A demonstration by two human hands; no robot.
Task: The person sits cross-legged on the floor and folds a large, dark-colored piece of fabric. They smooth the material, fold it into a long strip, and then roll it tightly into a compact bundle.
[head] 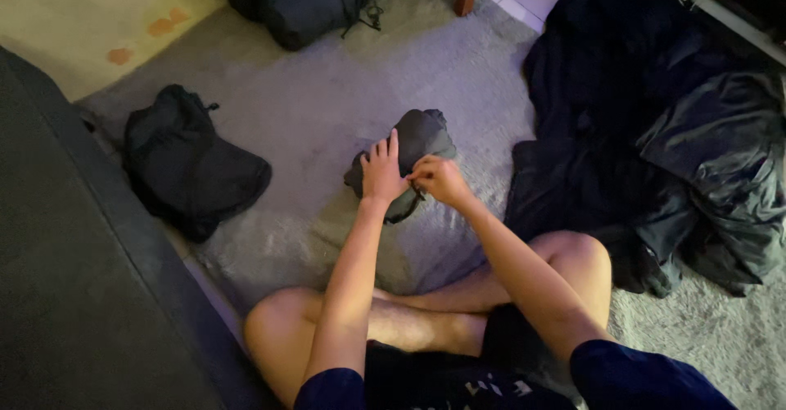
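On the grey rug [311, 107], left hand [381, 172] presses flat at nine o'clock of the soft, light rolled dark garment bundle [422, 135]; right hand [438, 181] pinches its edge, probably the best hold.

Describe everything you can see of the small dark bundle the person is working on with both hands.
The small dark bundle is a compact, rolled or stuffed lump of dark grey, slightly shiny fabric, creased on its surface. It lies on the pale grey rug, just beyond the person's crossed legs. The left hand rests flat on its near end, fingers spread; the right hand pinches at its near edge. What the fingers grip is too dim to tell.
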